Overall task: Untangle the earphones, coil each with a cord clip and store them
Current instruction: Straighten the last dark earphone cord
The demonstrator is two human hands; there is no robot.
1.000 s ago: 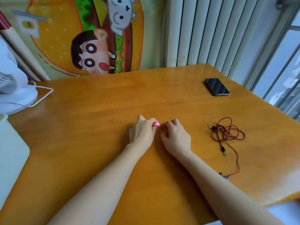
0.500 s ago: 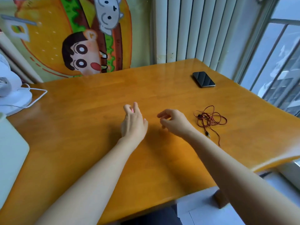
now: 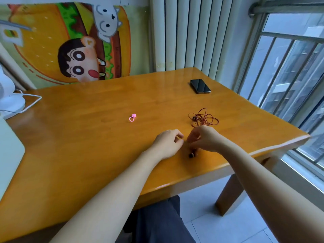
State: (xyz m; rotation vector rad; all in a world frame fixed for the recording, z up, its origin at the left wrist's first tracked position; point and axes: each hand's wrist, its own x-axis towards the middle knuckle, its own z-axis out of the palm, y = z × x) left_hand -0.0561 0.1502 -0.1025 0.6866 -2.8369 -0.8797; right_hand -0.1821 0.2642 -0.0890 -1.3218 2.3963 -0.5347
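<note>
So our right hand (image 3: 206,140) pinches cord from the red earphones (image 3: 204,118); our left hand (image 3: 168,142) curls just beside them, grip unclear.

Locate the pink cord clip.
Head view: the pink cord clip lies alone on the table, left of the red earphone tangle and beyond the left hand.

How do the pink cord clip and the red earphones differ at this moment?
The cord clip is pink and a small closed loop; the earphones are dark red, a loose tangle. The cord clip lies alone, untouched; the earphones reach the right hand, which holds them. Both rest on the wooden table.
</note>
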